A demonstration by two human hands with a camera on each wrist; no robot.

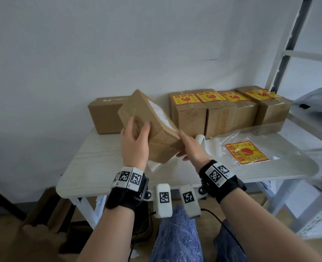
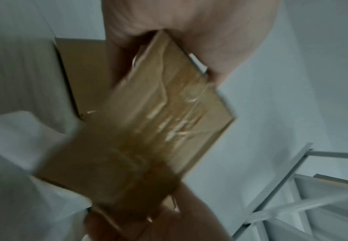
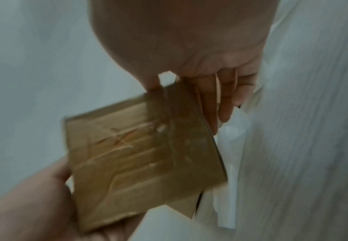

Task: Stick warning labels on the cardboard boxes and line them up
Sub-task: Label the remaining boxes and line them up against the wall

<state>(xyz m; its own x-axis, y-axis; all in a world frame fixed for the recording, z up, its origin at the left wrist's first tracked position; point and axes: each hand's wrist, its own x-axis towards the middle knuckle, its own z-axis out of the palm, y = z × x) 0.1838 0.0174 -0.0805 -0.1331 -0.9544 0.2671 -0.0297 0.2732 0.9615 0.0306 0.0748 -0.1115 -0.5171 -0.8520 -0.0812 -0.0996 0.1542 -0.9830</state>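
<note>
A plain cardboard box (image 1: 156, 129) with a white shipping slip on its top hangs tilted above the table (image 1: 99, 167). My left hand (image 1: 137, 133) grips its near left end, thumb and fingers curled over it. My right hand (image 1: 182, 144) pinches its lower right edge, thumb on top and fingers underneath. Both wrist views show the box (image 2: 168, 106) (image 3: 144, 154), blurred, with taped seams. Along the wall at the back right stands a row of several boxes (image 1: 222, 114), each with a red and yellow warning label (image 1: 184, 99). A label sheet (image 1: 246, 152) lies right of my hands.
Another plain box (image 1: 105, 118) stands at the back left against the wall. White backing strips (image 1: 211, 146) lie under my right hand. A clear plastic bag (image 1: 281, 148) covers the table's right part. A metal rack (image 1: 288, 53) rises at the right.
</note>
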